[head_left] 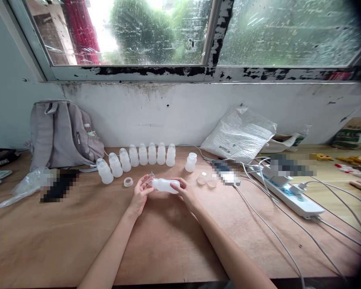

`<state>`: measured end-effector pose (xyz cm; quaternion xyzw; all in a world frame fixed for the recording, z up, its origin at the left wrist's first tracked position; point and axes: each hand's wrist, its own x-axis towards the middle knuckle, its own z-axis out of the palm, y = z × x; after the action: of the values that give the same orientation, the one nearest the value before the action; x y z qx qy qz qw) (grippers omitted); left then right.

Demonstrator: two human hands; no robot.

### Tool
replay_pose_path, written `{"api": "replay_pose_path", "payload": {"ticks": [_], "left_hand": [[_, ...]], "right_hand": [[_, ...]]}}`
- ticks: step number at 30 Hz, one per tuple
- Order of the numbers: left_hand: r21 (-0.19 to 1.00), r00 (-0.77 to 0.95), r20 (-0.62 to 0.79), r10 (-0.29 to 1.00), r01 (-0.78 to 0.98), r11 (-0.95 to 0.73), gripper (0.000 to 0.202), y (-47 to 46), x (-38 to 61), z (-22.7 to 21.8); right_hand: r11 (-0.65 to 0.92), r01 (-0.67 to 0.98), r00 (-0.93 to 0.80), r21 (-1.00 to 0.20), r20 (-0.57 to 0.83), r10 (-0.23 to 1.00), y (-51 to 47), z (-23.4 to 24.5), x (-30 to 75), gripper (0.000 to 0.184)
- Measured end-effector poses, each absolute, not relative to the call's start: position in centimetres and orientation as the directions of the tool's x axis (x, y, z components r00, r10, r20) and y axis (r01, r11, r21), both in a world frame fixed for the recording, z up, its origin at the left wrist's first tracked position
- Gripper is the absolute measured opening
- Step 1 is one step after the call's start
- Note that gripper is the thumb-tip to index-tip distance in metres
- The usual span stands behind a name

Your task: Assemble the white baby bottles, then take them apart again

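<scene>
Baby bottle (pixel 165 185), frosted white, lies nearly level at the centre of the frame, its neck pointing left, between the left hand (pixel 142 192) and the right hand (pixel 184 192). The left hand's fingers are bent closed on a clear teat piece (pixel 151 179) at the neck, while the right hand is curled round the base; whether the two parts are fully seated cannot be told. If the clear piece meets the neck at a slant, it could catch crooked, and uneven finger pressure would be the likely cause. Too light a hold on the base might let the smooth wall turn or slip onto the tabletop (pixel 168 249). A loose white ring (pixel 128 182), left of centre, sits near enough to be knocked by the left wrist. An uncapped bottle (pixel 191 162) stands upright right of centre, and eight capped bottles (pixel 152 154) line up behind; a sideways bump could topple one into its neighbours.
</scene>
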<state>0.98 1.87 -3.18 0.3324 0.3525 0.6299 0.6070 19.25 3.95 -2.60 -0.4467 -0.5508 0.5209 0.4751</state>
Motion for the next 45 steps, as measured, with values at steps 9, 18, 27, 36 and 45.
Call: {"api": "replay_pose_path", "payload": {"ticks": [9, 18, 27, 36, 45], "left_hand": [[0.922, -0.092, 0.078, 0.993, -0.371, -0.107, 0.047, 2.0, 1.5, -4.0], [0.922, -0.153, 0.129, 0.98, -0.346, -0.175, 0.037, 1.8, 1.9, -4.0], [0.661, 0.071, -0.262, 0.962, -0.713, 0.233, 0.035, 2.0, 1.2, -3.1], [0.717, -0.095, -0.253, 0.963, -0.687, 0.12, 0.014, 1.2, 2.2, -3.0], [0.681, -0.194, -0.372, 0.908, -0.722, 0.124, 0.001, 1.0, 2.7, -3.6]], "right_hand": [[-0.12, -0.055, -0.224, -0.991, -0.105, 0.969, 3.7, -2.8, 18.9, 0.034], [-0.344, -0.143, -0.312, -0.928, -0.288, 0.905, 3.2, -2.9, 18.2, 0.04], [0.551, 0.402, -0.328, -0.732, 0.447, 0.833, 0.8, -3.4, 16.2, 0.038], [0.595, 0.605, -0.402, -0.53, 0.442, 0.802, 0.1, -3.8, 15.5, 0.04], [0.328, 0.479, -0.295, -0.814, 0.203, 0.934, -1.0, -3.3, 14.5, 0.024]]}}
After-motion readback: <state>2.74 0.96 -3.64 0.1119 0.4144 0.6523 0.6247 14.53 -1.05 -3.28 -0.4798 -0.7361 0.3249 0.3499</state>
